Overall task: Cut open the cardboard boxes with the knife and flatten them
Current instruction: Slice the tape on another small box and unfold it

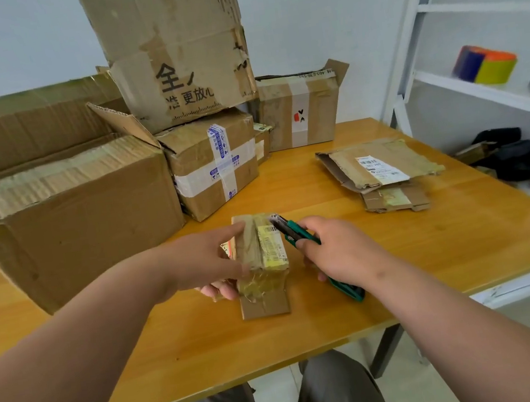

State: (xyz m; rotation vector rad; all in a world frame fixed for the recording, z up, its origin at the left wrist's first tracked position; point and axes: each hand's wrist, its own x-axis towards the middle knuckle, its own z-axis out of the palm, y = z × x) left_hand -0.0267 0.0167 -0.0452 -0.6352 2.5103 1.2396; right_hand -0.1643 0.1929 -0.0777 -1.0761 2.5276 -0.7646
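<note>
Grip status: our left hand (209, 263) clasps the small taped box (260, 252) low over the worktop (400, 250), near its front edge; our right hand (335, 252) is closed around the green knife (295, 234), blade tip at the box's top edge. We judge the box light, crushable, tape-slick; hold its bare cardboard sides. Flattened cardboard (381, 167) lies well apart.

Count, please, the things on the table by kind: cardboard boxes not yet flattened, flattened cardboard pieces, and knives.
Boxes not yet flattened: 6, including the small box that the left hand holds.
Flattened cardboard pieces: 2
Knife, in the right hand: 1
Total: 9
</note>
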